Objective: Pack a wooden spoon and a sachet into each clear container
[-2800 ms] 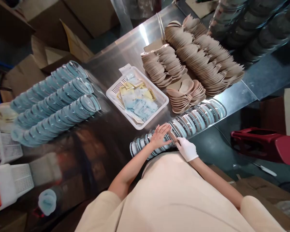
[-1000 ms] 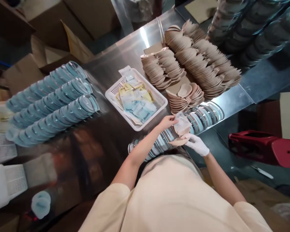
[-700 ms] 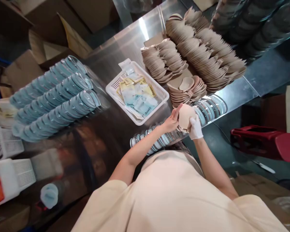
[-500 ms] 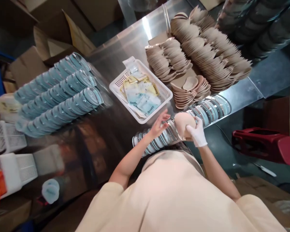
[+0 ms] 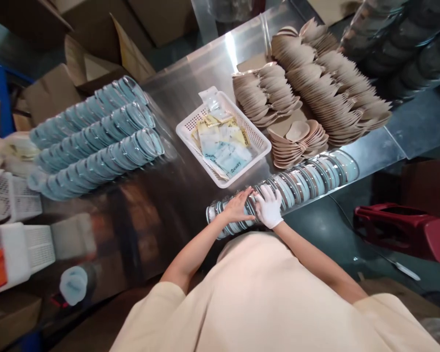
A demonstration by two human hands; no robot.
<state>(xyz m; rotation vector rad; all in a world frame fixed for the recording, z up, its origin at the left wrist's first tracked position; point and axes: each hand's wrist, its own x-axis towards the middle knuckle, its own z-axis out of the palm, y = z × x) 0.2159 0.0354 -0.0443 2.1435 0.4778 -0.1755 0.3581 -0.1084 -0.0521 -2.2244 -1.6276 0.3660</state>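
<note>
A row of round clear plastic cases [image 5: 302, 183] with pale blue and brown layers stands on edge along the table's front. My bare left hand [image 5: 238, 206] lies over the left part of this row, fingers stretched and thumb apart. Beside it, my right hand [image 5: 269, 205] in a white glove rests on the row with fingers spread. The two hands nearly meet at the fingertips. No beige piece shows in either hand; what lies beneath the palms is hidden. Nested beige cup-shaped pads [image 5: 297, 142] are stacked just behind the row.
A white perforated basket [image 5: 223, 183] holds yellow and blue printed packets [image 5: 229, 151]. More beige pads [image 5: 326, 88] fill the back right of the metal table [image 5: 183, 73]. Three rows of blue round cases [image 5: 95, 142] lie at left. A dark red stool-like object [image 5: 399, 225] stands right.
My right hand has moved left onto the row, and the beige cup-shaped pad it held is out of sight. My left hand has lowered onto the cases. The view has shifted slightly.
</note>
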